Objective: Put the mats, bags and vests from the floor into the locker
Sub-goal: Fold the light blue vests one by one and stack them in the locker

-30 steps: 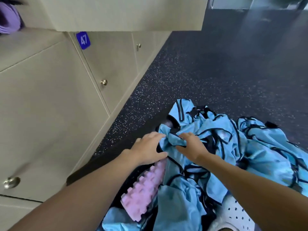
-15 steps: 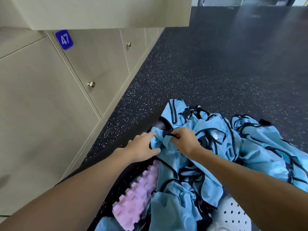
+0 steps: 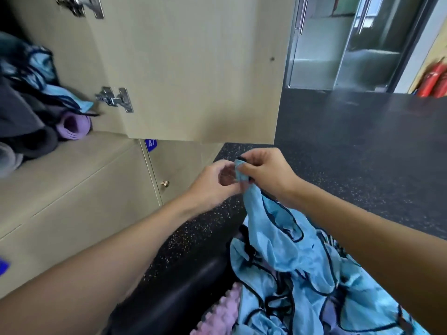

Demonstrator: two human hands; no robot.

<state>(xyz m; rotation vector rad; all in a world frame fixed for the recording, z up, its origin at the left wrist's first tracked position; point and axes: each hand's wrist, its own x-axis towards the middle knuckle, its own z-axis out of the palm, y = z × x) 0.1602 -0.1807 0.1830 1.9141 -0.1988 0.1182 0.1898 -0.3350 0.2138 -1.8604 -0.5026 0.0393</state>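
The right hand (image 3: 266, 175) pinches the top end of a light blue fabric vest with black trim (image 3: 273, 228), held up above the dark speckled floor (image 3: 362, 153). The vest hangs lengthwise, its lower end trailing into the heap of matching blue vests (image 3: 338, 293) on the floor. The left hand (image 3: 212, 184) is curled just beside the pinched end; blur hides whether it grips the cloth. In the open beige locker (image 3: 72, 155), a rolled purple mat (image 3: 72, 124) shows its end outward.

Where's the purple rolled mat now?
The purple rolled mat lies at the left of the head view, inside the open locker, beside a dark rolled mat.
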